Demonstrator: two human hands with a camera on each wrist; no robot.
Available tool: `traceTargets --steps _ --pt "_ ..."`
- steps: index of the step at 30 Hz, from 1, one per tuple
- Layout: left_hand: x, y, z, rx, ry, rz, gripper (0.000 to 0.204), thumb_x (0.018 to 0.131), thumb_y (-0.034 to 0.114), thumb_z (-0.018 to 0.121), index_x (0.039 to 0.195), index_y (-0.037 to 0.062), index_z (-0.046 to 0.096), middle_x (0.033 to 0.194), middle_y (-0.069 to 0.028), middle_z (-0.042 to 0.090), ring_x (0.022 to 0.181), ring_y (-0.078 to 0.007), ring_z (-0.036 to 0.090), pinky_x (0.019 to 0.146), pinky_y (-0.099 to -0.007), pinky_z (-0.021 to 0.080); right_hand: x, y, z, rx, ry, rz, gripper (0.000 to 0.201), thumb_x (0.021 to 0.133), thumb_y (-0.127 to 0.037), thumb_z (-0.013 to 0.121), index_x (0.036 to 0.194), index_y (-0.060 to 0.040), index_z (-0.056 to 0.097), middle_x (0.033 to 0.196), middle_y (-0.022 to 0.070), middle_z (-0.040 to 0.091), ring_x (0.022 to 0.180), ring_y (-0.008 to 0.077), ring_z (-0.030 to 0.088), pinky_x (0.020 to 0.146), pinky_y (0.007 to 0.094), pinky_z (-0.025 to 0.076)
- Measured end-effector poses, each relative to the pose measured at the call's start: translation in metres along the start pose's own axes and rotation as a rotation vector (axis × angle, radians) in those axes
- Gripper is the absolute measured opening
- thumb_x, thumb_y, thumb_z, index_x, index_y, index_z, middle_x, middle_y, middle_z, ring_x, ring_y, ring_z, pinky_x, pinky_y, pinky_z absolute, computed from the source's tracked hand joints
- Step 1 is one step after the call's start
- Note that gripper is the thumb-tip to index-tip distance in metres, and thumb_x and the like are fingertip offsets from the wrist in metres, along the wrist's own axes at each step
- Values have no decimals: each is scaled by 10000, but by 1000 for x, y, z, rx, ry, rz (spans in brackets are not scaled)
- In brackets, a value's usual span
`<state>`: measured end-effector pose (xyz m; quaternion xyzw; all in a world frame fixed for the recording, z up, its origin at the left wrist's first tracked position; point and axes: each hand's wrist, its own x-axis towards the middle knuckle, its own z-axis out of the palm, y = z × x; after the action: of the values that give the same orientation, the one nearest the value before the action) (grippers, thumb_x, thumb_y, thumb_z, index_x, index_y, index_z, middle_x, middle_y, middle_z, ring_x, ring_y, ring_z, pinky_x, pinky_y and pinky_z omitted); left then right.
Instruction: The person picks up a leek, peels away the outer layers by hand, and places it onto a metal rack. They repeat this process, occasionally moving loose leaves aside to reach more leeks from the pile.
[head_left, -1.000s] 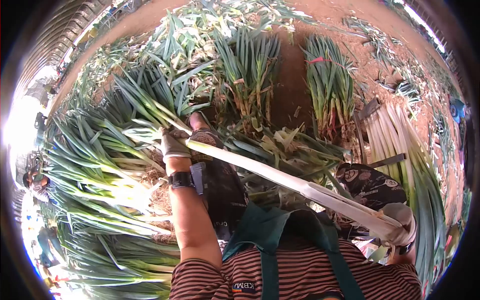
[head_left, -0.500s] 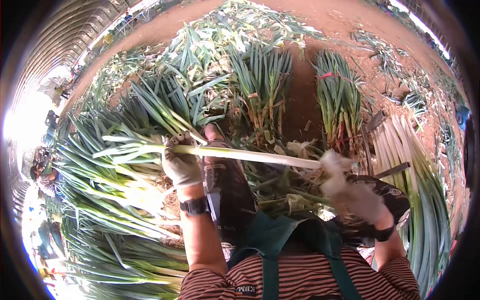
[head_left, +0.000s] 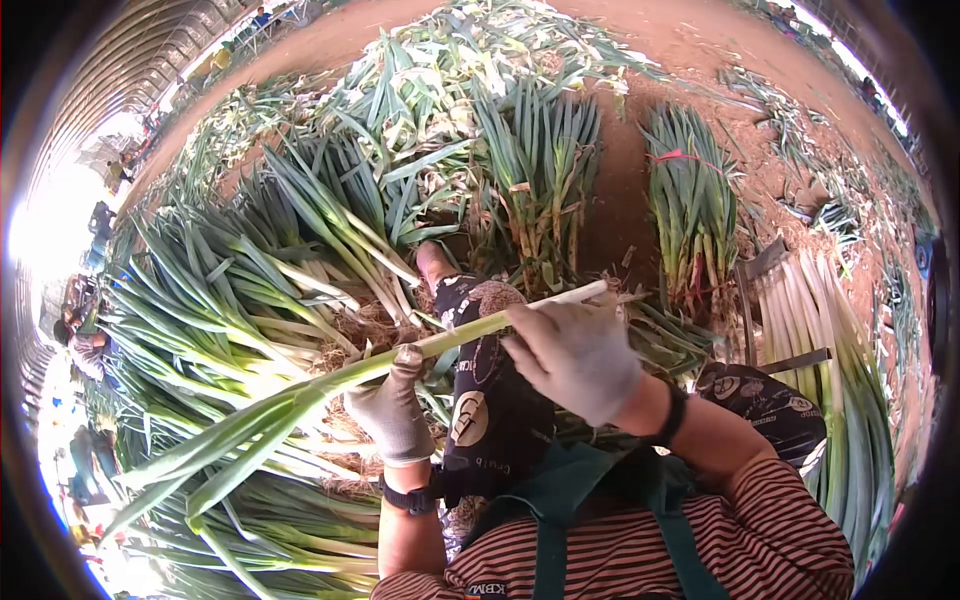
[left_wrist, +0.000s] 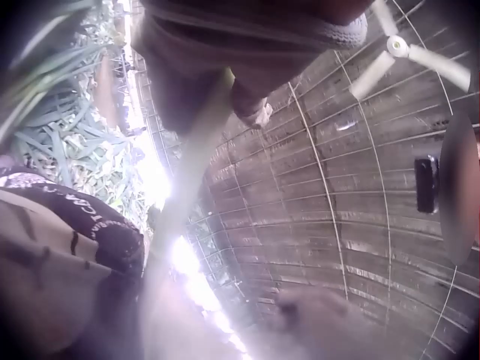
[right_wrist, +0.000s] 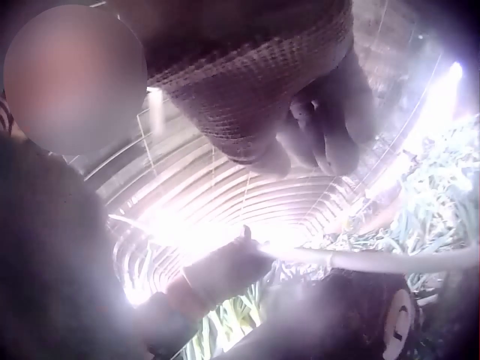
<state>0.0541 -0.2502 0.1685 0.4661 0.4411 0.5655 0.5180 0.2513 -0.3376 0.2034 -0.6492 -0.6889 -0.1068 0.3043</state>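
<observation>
Ribbed arched roof, brown floor (head_left: 680, 40).

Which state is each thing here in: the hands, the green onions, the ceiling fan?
Left hand: gloved, gripping the held green onion
Right hand: gloved, fingers loosely bent; contact with the stalk unclear
Held green onion: slanted, leaves drooping
Left-side green onions: piled, roots on
Red-banded bundle: tied
Ceiling fan: blades distinct, apparently stopped

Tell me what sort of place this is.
Probably a farm packing shed or greenhouse: a ribbed, arched roof, bare earth floor, and leek-like stalks heaped and bundled around the seated person.
</observation>
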Motion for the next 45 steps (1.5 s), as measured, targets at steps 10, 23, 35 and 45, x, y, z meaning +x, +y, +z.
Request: traceTargets --steps 10,23,35,45 --pt "-23 4 1 -13 42 30 430 788 73 772 1106 7 492 991 -119 628 918 -217 649 828 -329 541 73 11 115 -247 -230 85 358 865 -287 643 1096 -41 523 665 87 610 570 256 632 484 374 482" --pt "-26 13 -4 -6 -20 57 477 768 84 778 1115 17 458 1025 -154 641 1003 -267 644 931 -392 514 33 -2 37 230 -350 -189 200 743 -248 724 836 -86 654 755 39 587 675 235 644 577 353 519" --pt "-30 12 -24 -38 -29 -38 468 749 -38 753 1092 48 446 1005 -87 582 1026 -295 642 920 -415 523 11 21 56 718 -213 168 178 841 -106 637 979 6 653 793 103 687 668 155 659 596 305 513" --pt "-26 9 -52 -30 35 -47 313 840 69 678 1109 36 521 1056 -146 628 961 -221 632 818 -329 562 -78 164 22 1574 502 1304 78 920 -137 569 863 -85 580 689 8 559 568 104 528 516 242 457"
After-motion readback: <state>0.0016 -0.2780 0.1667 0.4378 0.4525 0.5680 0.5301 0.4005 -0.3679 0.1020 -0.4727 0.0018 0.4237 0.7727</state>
